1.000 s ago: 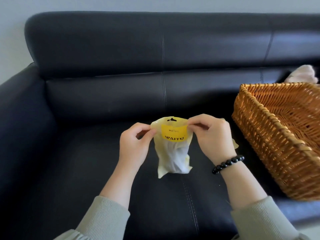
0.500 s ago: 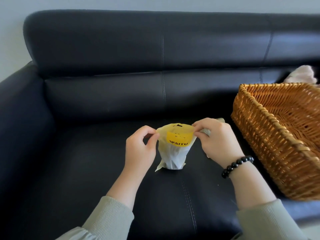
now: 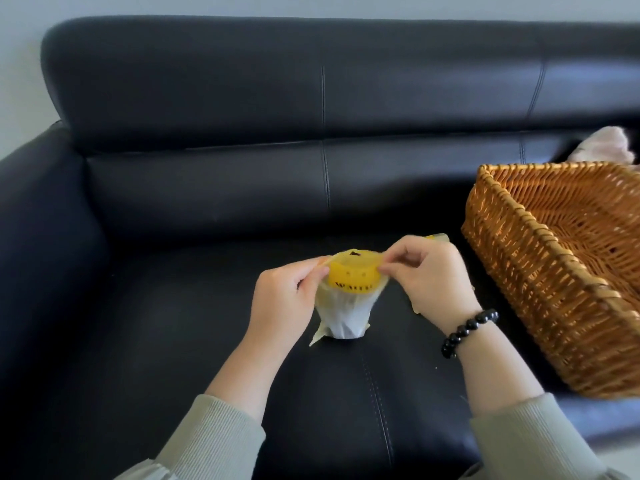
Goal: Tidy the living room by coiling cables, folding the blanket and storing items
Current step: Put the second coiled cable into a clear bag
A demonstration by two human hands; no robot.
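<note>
Pouch (image 3: 346, 313) sits centre frame, base down on the sofa seat (image 3: 173, 341) so the cushion takes the wt. Left hand (image 3: 280, 299) & right hand (image 3: 436, 278) each pinch a top corner by the yellow label (image 3: 349, 275), thumb & fingers clamped on the plastic, mouth pulled wide. Prob. to seal or fold it, my read. Plenty of bare seat lower left. Right of frame, wicker basket (image 3: 512, 282), open-topped, near wall just beside the right wrist: short hop in. Pink fabric (image 3: 609, 150) behind it, upper right, by the backrest (image 3: 242, 98).

bare sofa seat (image 3: 166, 306) lies left; wicker basket (image 3: 540, 289) blocks the right
</note>
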